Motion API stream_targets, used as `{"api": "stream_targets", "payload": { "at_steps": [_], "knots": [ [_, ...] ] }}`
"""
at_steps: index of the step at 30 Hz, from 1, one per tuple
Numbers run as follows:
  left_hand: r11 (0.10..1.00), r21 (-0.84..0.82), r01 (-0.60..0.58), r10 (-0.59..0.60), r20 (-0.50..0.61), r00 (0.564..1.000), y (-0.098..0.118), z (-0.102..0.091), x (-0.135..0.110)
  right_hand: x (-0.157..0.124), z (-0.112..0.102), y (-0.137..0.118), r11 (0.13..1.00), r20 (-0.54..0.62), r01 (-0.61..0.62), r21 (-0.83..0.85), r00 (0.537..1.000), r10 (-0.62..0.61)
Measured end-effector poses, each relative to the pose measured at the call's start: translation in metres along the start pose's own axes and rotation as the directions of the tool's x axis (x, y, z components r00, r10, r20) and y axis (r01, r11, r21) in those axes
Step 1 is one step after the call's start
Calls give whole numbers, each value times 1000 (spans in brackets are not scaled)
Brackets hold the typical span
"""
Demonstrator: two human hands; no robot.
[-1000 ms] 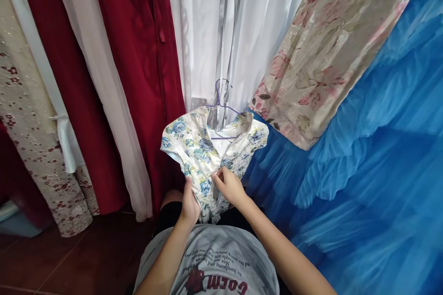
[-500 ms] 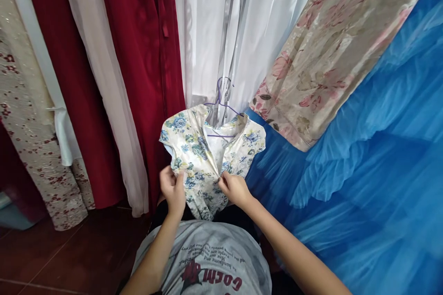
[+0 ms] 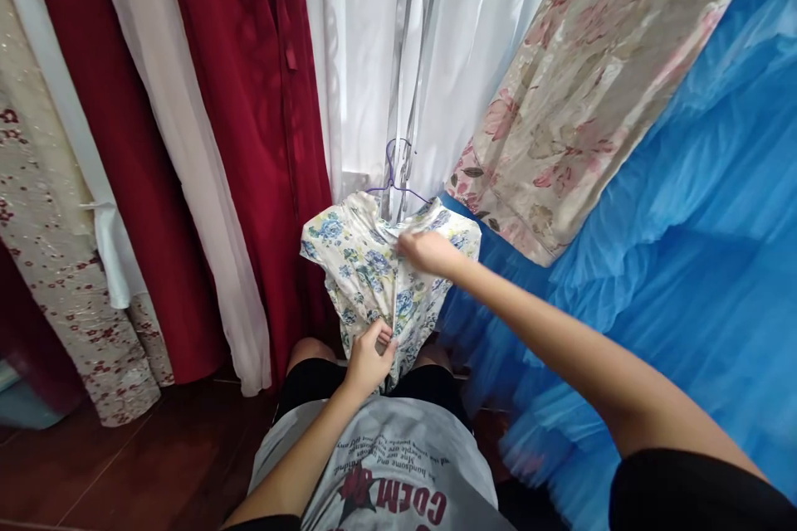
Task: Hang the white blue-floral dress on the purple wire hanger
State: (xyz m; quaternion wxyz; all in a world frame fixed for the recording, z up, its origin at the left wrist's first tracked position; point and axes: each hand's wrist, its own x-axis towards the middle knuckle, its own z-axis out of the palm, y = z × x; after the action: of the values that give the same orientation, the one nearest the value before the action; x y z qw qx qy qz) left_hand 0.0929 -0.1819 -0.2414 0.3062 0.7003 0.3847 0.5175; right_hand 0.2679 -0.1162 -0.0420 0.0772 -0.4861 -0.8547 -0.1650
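Observation:
A white dress [image 3: 361, 257] with blue flowers hangs in front of me on a thin purple wire hanger [image 3: 391, 180]. A straight zipper line [image 3: 395, 292] runs down its middle, with the edges together between my hands. My right hand [image 3: 429, 253], slightly blurred, is closed at the upper end of this line, just below the neckline. Lower down, my left hand [image 3: 372, 353] pinches the fabric beside the line. The zipper pull itself is hidden by my fingers. The dress's lower part hangs between my knees.
Dark red cloth [image 3: 255, 141] and a pale sheer panel [image 3: 187, 149] hang on the left. White fabric [image 3: 361, 58] is behind the hanger. At right hang a beige floral garment [image 3: 548, 124] and blue tulle [image 3: 685, 282]. The floor [image 3: 143, 465] is dark red tile.
My right hand has gone up along the front of the dress, and the V-shaped opening has closed. My left hand has moved right, from the dress's side to its middle.

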Motion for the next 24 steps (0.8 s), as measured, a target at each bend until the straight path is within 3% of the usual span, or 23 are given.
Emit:
{"api": "stream_targets", "payload": {
  "at_steps": [3,6,9,12,14,16,19,21,24],
  "knots": [
    [999,41,-19,18,7,1000,-6,-4,-4,39,-27,21,999,-48,-37,-22,998,36],
    [994,80,-74,68,72,995,-10,-2,-9,59,-45,28,997,-86,-64,-32,994,61],
    [983,151,-107,78,187,979,-14,-1,-12,62,-54,31,991,-161,-129,-38,980,121],
    [972,190,-142,88,268,959,-6,-10,3,54,-53,33,980,-276,-195,30,941,195],
    [965,164,-202,162,232,959,15,-20,31,46,-48,30,959,-353,-216,183,896,269],
    [951,146,-273,261,94,961,45,-34,74,37,-40,23,878,-360,-202,434,855,374],
    [900,194,-391,406,-46,913,92,-54,146,29,-26,10,615,-262,-126,778,825,500],
    [833,311,-457,479,5,878,114,-62,184,28,-15,4,458,-229,-59,887,804,549],
    [713,475,-516,532,114,839,133,-66,213,32,5,-2,359,-219,-26,933,750,624]
  ]
}}
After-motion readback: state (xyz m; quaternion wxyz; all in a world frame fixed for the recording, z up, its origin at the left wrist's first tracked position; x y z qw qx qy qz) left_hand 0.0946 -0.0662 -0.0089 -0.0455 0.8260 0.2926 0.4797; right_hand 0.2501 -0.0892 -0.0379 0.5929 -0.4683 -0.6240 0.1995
